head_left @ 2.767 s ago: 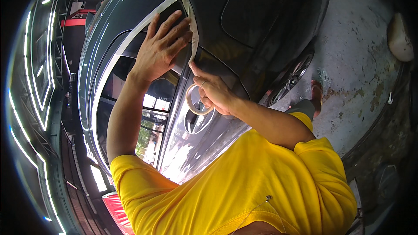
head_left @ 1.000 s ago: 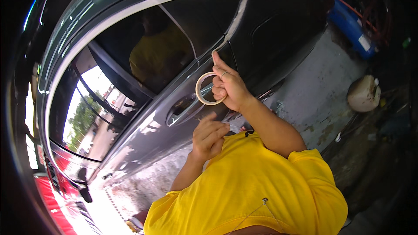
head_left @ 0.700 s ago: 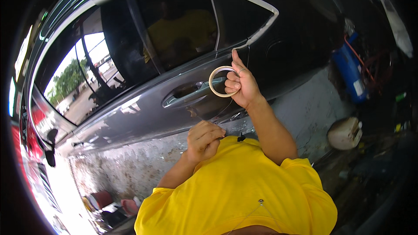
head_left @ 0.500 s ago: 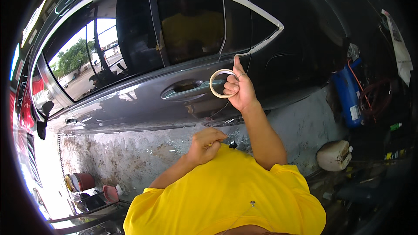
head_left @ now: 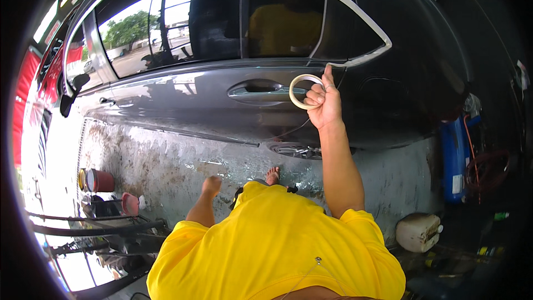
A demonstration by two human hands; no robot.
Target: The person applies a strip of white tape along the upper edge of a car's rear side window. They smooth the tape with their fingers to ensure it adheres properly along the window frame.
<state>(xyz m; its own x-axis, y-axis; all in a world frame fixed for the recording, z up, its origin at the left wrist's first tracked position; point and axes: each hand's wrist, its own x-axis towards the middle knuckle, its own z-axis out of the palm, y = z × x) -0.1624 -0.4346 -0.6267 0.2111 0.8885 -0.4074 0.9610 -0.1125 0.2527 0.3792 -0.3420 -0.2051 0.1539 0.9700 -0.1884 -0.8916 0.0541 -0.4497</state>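
My right hand [head_left: 326, 99] grips a roll of masking tape [head_left: 293, 101], a pale ring standing out to the left of the curled fingers. One finger stretches up and touches the lower window edge of a dark grey car [head_left: 189, 91]. Whitish tape [head_left: 363, 59] runs along the trim there, around the pointed rear corner of the side window [head_left: 286, 28]. Just left of the roll is the rear door handle [head_left: 261, 91]. Away from the car, low by my left side, my left hand [head_left: 211, 185] hangs curled, with nothing seen in it.
Wet, stained concrete floor [head_left: 166, 161] lies between me and the car. A dark red bucket [head_left: 101, 181] and a pink container [head_left: 131, 204] stand at left, near black metal bars [head_left: 105, 228]. On the right are a blue cylinder [head_left: 453, 158], a reddish hose and a dirty plastic jug [head_left: 419, 232].
My left hand has dropped from before my belly to the lower left. My body has shifted left along the car. The right hand stays at the window's lower edge with the tape roll.
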